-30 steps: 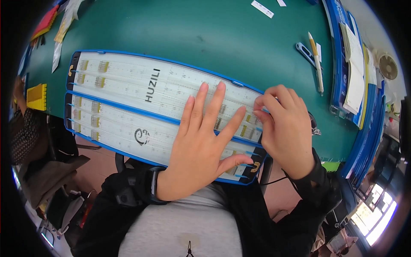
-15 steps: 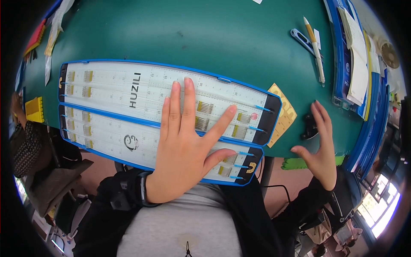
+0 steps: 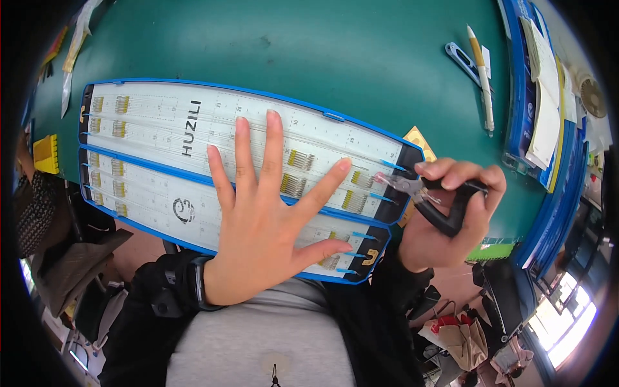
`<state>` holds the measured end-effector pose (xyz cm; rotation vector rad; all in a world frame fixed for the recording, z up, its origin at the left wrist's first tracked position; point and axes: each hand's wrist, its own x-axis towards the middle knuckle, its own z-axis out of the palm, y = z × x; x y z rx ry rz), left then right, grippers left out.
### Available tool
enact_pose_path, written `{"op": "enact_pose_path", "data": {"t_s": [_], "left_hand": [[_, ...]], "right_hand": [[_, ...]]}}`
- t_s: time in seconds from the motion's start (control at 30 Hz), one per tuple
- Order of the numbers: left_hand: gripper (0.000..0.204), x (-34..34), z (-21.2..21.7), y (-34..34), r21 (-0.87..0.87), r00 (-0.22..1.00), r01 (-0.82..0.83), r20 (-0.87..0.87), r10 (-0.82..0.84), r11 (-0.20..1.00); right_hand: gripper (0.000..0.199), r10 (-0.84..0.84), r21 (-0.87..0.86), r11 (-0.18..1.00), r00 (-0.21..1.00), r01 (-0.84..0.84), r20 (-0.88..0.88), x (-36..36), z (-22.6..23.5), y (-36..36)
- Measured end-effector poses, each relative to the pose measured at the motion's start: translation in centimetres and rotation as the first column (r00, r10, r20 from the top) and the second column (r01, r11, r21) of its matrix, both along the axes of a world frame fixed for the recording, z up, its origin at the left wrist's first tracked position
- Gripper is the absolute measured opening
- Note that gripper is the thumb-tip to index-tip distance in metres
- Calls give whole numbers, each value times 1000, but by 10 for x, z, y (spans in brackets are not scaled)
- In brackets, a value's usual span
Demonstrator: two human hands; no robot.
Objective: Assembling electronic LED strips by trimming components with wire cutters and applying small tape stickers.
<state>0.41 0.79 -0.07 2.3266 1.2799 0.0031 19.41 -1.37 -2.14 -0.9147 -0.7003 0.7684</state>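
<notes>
A long blue-rimmed fishing rig box lies open like a book, its two white trays facing up. Snelled hooks sit in small clusters along the trays, with fine lines stretched lengthwise to blue pegs at the right end. My left hand is spread flat over the middle of the box, fingers apart, holding nothing. At the box's right end, my right hand is closed around small cutting pliers with black handles. Their metal jaws reach over the upper tray near a hook cluster, by a small pinkish spot. Whether the jaws touch anything I cannot tell.
The box rests on a green tabletop at its near edge. A yellowish patterned piece shows partly beyond its right end. Farther right lie a pen, a blue-grey cutter and blue folders with papers. A yellow notched block is at the left.
My right hand, open beside the black-handled pliers before, now grips them and has brought them left to the box's end. My left hand and the box have shifted slightly left in view.
</notes>
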Motion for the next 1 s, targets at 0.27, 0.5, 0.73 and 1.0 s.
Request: {"op": "enact_pose_path", "data": {"t_s": [0.27, 0.5, 0.73, 1.0], "left_hand": [[77, 1, -1, -1, -29, 1000, 2, -21, -3, 1000], [74, 1, 0, 0, -27, 999, 5, -34, -6, 1000], [72, 2, 1, 0, -30, 1000, 0, -30, -1, 1000], [74, 1, 1, 0, -33, 1000, 0, -19, -1, 999]], "right_hand": [[32, -84, -69, 993, 991, 91, 99, -11, -2, 9], [34, -66, -65, 995, 986, 77, 155, -5, -1, 6], [33, -62, -26, 998, 997, 63, 34, -11, -6, 9], [34, -87, -70, 993, 994, 92, 73, -13, -3, 9]]}}
